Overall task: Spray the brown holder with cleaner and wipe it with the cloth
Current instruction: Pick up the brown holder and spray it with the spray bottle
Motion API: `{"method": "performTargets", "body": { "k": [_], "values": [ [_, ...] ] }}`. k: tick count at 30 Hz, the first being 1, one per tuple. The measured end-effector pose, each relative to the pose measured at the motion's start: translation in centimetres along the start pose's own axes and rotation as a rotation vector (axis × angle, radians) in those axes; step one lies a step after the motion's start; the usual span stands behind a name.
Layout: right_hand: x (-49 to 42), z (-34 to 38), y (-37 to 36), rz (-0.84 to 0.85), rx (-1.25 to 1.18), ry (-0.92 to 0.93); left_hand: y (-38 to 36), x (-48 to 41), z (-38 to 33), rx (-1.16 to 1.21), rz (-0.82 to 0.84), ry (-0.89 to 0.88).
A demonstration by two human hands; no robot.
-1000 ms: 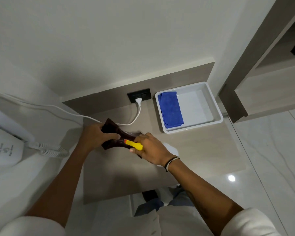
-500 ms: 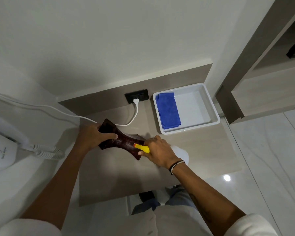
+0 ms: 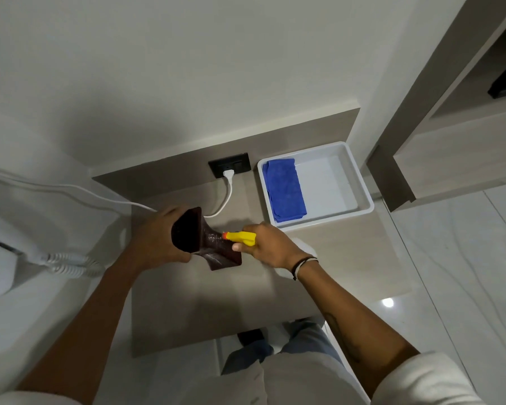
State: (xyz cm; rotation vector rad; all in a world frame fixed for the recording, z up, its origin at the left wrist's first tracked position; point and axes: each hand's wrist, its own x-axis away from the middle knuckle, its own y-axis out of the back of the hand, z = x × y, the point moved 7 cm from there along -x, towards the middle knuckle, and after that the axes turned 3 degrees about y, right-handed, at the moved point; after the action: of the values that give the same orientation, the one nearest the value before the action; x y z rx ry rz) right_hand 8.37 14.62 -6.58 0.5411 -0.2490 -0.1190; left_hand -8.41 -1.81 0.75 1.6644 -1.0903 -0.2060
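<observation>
The brown holder (image 3: 208,247) is dark, glossy and flared at both ends. My left hand (image 3: 155,238) grips its left end and tilts it above the wooden table (image 3: 205,311). My right hand (image 3: 270,248) holds the spray bottle (image 3: 240,237), whose yellow head and orange nozzle point at the holder's narrow middle from a finger's width away. The bottle's white body is mostly hidden behind my right hand. Small wet droplets show on the holder near the nozzle. The blue cloth (image 3: 284,190) lies folded in the left half of a white tray (image 3: 360,188).
A black wall socket (image 3: 230,168) with a white plug and cable sits behind the holder. A white device with a coiled cord (image 3: 67,263) lies at the left. A wooden cabinet (image 3: 450,147) stands at the right, with shiny floor tiles below it.
My left hand has turned the holder so its open end faces up. The spray bottle has shifted right and now points at the holder's middle. The camera has drifted slightly.
</observation>
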Motion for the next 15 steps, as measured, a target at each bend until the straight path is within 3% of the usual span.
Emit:
{"method": "performTargets", "body": {
  "k": [4, 9, 15],
  "values": [
    [0.3, -2.1, 0.5, 0.022, 0.090, -0.087, 0.0, 0.3, 0.0, -0.023, -0.001, 0.022],
    [1.0, -2.5, 5.7, -0.164, -0.037, -0.101, -0.3, 0.3, -0.5, -0.079, -0.028, 0.032],
    [0.8, -3.3, 16.4, -0.383, 0.146, -0.081, -0.7, 0.1, -1.4, -0.126, -0.080, 0.066]
  ]
}}
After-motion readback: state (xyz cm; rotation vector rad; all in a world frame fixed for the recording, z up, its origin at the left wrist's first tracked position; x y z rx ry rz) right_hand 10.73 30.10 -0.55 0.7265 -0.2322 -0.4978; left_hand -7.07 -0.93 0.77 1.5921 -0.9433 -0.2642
